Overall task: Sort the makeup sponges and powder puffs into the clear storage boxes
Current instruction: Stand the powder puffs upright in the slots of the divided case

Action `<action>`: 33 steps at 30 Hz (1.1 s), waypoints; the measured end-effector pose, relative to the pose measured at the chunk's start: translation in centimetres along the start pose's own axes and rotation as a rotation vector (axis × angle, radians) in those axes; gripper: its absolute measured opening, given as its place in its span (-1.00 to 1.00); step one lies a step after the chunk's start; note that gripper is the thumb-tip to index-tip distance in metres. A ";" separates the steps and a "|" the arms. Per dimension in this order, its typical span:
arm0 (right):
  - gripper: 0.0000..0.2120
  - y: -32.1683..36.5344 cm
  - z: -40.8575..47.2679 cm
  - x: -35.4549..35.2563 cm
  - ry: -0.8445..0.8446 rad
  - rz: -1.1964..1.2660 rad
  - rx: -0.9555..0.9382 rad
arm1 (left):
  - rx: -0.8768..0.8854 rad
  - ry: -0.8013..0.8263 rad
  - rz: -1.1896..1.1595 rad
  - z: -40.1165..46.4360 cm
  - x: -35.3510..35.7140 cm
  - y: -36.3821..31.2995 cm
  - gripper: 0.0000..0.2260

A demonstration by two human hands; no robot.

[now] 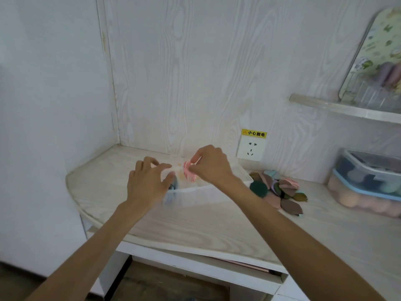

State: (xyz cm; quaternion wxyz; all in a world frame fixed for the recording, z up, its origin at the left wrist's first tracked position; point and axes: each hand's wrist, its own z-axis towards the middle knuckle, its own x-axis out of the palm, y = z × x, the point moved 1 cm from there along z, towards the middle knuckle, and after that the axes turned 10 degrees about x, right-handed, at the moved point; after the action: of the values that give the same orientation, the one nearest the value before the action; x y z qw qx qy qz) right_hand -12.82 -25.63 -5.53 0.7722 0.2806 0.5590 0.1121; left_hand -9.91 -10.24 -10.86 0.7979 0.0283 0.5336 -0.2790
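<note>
A clear storage box [208, 192] stands on the desk in front of me. My right hand [211, 165] pinches a stack of pink powder puffs [189, 174] on edge over the box's left part. My left hand [148, 180] hovers at the box's left end with fingers spread and loosely bent, holding nothing. Something blue shows inside the box below my left thumb. A loose pile of puffs and sponges [276, 190] in brown, mauve, dark green and teal lies on the desk just right of the box.
Two stacked lidded clear boxes [368, 181] filled with sponges stand at the far right. A glass shelf [347, 109] above them carries a tray and more sponges. A wall socket [250, 148] sits behind the box. The desk's curved edge [91, 211] runs at left.
</note>
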 end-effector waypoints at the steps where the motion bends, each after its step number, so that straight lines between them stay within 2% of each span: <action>1: -0.86 0.1 -0.1 0.6 0.005 -0.024 -0.005 | 0.043 -0.027 0.021 0.2 -0.2 0.0 -0.68; 5: -0.85 -0.4 -0.4 2.4 0.088 -0.023 0.016 | 0.138 0.077 -0.032 1.0 -0.1 -0.5 -0.69; 7: -0.86 -1.0 -0.2 2.7 0.162 0.069 0.037 | 0.187 0.059 -0.026 0.9 0.6 -0.6 -0.70; 10: -0.81 -1.6 -0.4 2.4 0.256 0.170 0.071 | 0.150 0.017 -0.066 0.7 1.5 -0.1 -0.70; 12: -0.73 -2.1 -0.4 2.5 0.322 0.201 0.140 | 0.188 0.078 -0.069 0.4 2.2 0.4 -0.74; 13: -0.71 -2.2 -0.3 2.6 0.349 0.215 0.173 | 0.238 0.160 -0.046 0.4 2.4 0.5 -0.74; 15: -0.84 -2.4 0.0 2.8 0.394 0.267 0.201 | 0.235 0.183 -0.093 0.5 2.7 1.1 -0.73; 16: -0.91 -2.6 0.2 2.7 0.417 0.285 0.189 | 0.196 0.196 -0.130 0.4 2.5 0.9 -0.70; 18: -0.86 -2.7 0.3 2.3 0.459 0.312 0.144 | 0.218 0.116 -0.132 0.3 2.8 0.7 -0.45; 20: -0.81 -2.8 0.1 1.9 0.502 0.342 0.142 | 0.186 0.097 -0.165 0.4 3.1 0.8 -0.41; 24: -0.91 -2.6 -0.2 1.3 0.564 0.360 0.119 | 0.146 0.087 -0.191 0.6 3.1 0.4 -0.27; 27: -0.92 -3.9 0.0 -1.5 0.440 0.497 0.119 | 0.118 0.065 -0.233 0.4 2.9 0.1 -0.30; 29: -0.90 -7.1 0.7 -4.9 0.182 0.478 0.149 | 0.117 0.070 -0.243 0.3 3.0 0.0 -0.34; 31: -0.82 -12.0 1.5 -8.0 -0.130 0.232 0.291 | 0.116 0.075 -0.248 0.4 3.0 0.0 -0.35; 32: -0.78 -14.6 1.9 -9.1 -0.220 0.070 0.382 | 0.115 0.073 -0.249 0.5 3.1 0.0 -0.36; 33: -0.74 -17.0 2.1 -9.7 -0.233 -0.076 0.462 | 0.111 0.068 -0.249 0.5 3.1 0.0 -0.38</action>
State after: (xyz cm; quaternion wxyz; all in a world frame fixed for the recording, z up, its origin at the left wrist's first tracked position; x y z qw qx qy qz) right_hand -16.71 -44.91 -6.79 0.7504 0.4394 0.4872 -0.0807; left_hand -8.63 -11.66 -13.30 0.7357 0.0155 0.5436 -0.4038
